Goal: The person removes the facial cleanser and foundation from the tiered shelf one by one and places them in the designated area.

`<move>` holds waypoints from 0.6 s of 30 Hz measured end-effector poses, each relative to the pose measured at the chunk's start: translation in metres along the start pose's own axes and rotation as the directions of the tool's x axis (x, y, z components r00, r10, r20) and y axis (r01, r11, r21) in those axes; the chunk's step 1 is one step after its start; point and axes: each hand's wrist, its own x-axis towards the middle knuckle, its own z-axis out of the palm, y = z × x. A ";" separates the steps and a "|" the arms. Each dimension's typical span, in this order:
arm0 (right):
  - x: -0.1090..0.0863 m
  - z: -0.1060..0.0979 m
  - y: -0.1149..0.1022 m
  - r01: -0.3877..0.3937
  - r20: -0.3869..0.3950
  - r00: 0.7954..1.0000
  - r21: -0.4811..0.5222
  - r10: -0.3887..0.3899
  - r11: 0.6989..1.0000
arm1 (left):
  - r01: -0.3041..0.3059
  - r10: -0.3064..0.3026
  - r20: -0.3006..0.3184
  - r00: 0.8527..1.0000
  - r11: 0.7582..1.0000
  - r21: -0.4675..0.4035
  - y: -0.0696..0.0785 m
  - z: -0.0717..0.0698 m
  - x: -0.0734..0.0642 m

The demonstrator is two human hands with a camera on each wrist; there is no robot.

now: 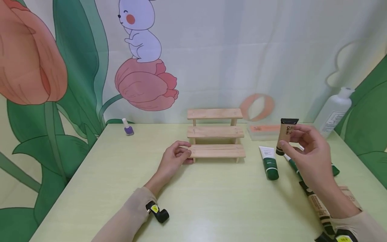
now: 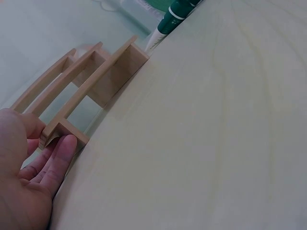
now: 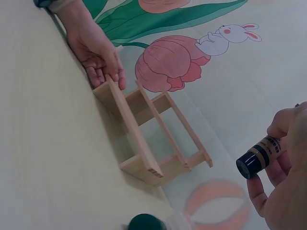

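Observation:
A small three-step wooden shelf [image 1: 216, 151] stands at the back middle of the table. My left hand [image 1: 174, 156] grips the left end of its lowest step; in the left wrist view the thumb lies over the board [image 2: 96, 79] and the fingers under it. Between the thumb and fingers of my right hand [image 1: 312, 154] is a small tan tube [image 1: 285, 134] with black ends, held upright above the table, to the right of the shelf. The right wrist view shows the tube's black cap [image 3: 249, 164] pointing away from the palm.
Below the right hand lie a white-and-green tube [image 1: 269, 163], another green tube [image 1: 293, 166] and a tan-and-black tube [image 1: 317, 205]. A white bottle [image 1: 334, 111] and a flat clear box [image 1: 263, 132] stand at the back right. Purple nail polish [image 1: 128, 128] stands back left.

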 end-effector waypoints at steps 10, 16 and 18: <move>-0.042 -0.006 0.012 -0.109 0.023 0.994 -0.020 0.110 0.994 | 0.001 -0.001 -0.001 1.000 1.000 0.012 0.001 0.002 0.001; -0.065 -0.009 0.019 -0.191 0.038 0.980 -0.088 0.194 0.978 | 0.007 -0.007 -0.001 1.000 1.000 0.012 0.001 0.001 0.000; -0.072 -0.008 0.023 -0.210 0.042 0.975 -0.111 0.216 0.971 | 0.006 -0.006 -0.002 1.000 1.000 0.012 0.001 0.000 -0.001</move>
